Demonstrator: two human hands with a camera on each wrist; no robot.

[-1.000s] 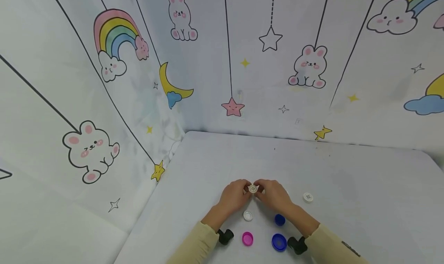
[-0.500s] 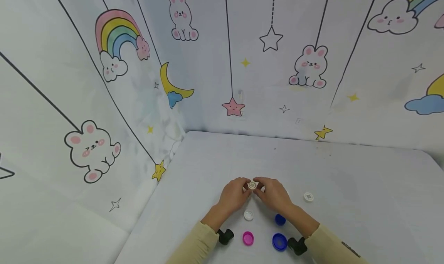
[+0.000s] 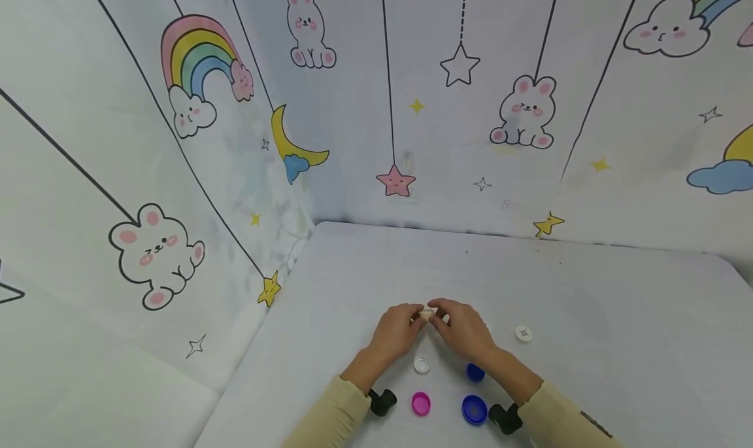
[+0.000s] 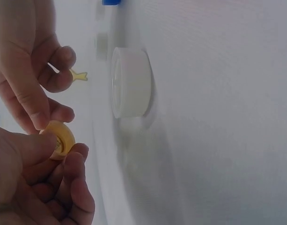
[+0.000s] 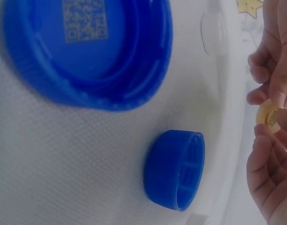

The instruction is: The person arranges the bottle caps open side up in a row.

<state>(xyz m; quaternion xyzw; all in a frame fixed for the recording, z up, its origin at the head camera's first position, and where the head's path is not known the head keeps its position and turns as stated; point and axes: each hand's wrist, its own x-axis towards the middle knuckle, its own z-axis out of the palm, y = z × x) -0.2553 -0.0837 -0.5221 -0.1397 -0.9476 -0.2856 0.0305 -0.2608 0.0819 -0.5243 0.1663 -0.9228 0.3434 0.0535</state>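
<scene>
A small cream bottle cap (image 3: pixel 427 313) is held up above the table between both hands. My left hand (image 3: pixel 395 332) pinches its left side with thumb and fingers. From the other side, my right hand (image 3: pixel 466 332) grips its right edge, index finger over the top. In the left wrist view the cap (image 4: pixel 67 138) looks yellowish, with the left thumb across its hollow side. The right wrist view shows printed marks inside this cap (image 5: pixel 263 114). Fingers cover much of it.
On the white table (image 3: pixel 618 330) lie a white cap (image 3: pixel 421 365) and a pink cap (image 3: pixel 413 405) near the left forearm. A small blue cap (image 3: pixel 475 372) and a larger blue one (image 5: pixel 87 56) lie by the right forearm. Another white cap (image 3: pixel 523 334) sits farther right.
The cream cap has tilted from facing the head camera to nearly edge-on. Both hands have shifted slightly, the right fingers rising a little. The caps on the table stay put.
</scene>
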